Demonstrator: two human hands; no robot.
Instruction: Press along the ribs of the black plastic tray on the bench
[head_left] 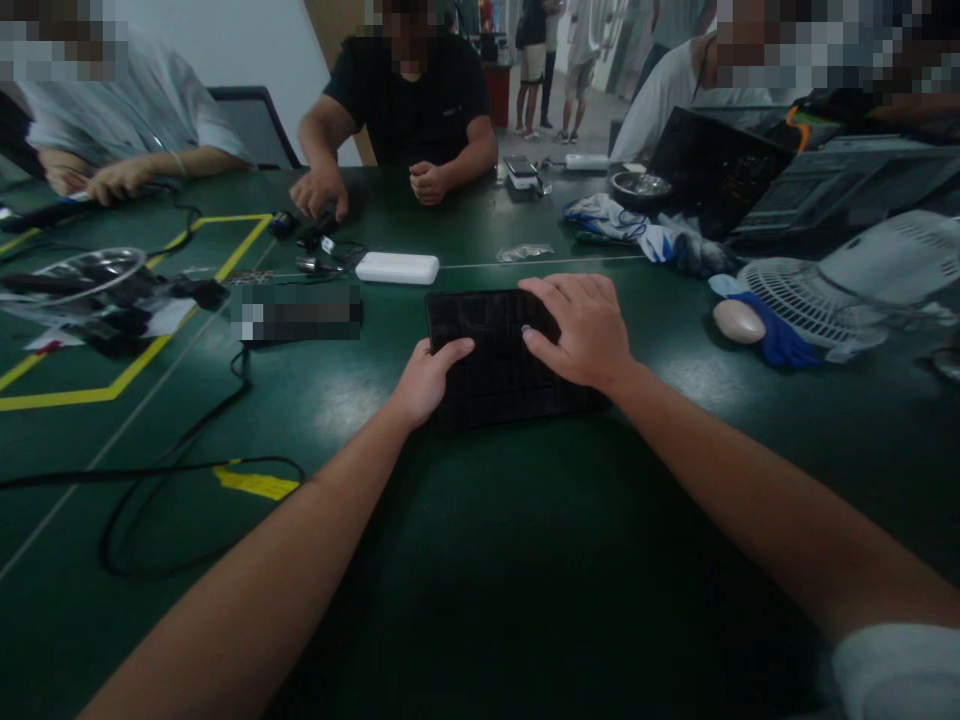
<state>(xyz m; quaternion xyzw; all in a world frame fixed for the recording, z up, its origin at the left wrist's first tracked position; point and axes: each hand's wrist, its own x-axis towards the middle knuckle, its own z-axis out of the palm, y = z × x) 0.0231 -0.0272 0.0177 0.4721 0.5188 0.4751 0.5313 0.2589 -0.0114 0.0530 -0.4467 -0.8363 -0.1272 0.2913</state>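
A flat black rectangular case [499, 375] lies on the dark green table [480, 560] in front of me. My left hand [429, 378] grips its left edge, with the thumb on top and the other fingers hidden. Over the upper right part of the case is my right hand [583, 332], its thumb and index finger apart around a small round detail on the surface. Whether the right fingers grip the far edge is hard to tell.
Beyond the case lie a white power bank [397, 267] and a clear plastic wrapper [524, 253]. Black cables [187, 440] loop at the left. A white fan [847, 280] and blue gloves [784, 335] are at the right. People sit across the table.
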